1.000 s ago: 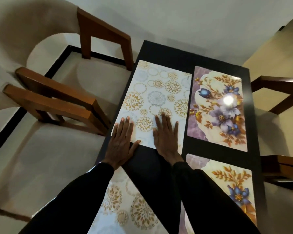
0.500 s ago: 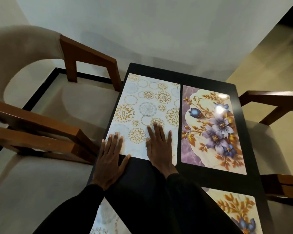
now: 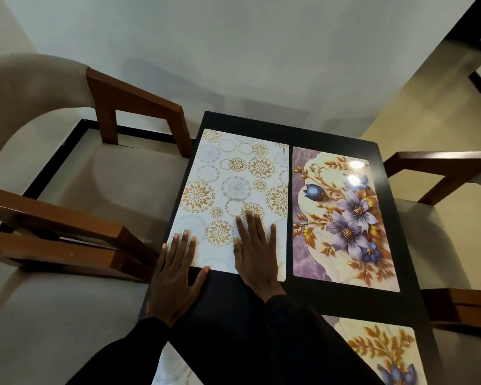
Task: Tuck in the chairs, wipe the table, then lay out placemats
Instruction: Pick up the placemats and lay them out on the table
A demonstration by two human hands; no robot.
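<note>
**Both palms flat on the gold-circle placemat**

The person leans over the black table [image 3: 331,304], both hands open with fingers straight. The left hand [image 3: 175,276] lies across the near edge of the gold-circle placemat [image 3: 233,184], thumb spread on bare tabletop. The right hand [image 3: 257,254] presses flat on the mat's near right part. That mat sits at the table's 11 o'clock, just beside the floral placemat [image 3: 342,218] at 1 o'clock, with a narrow gap between them. A second floral mat [image 3: 381,351] shows at 5 o'clock. Wooden-armed chairs stand at 9 o'clock [image 3: 53,245] and 3 o'clock [image 3: 439,168].
</note>
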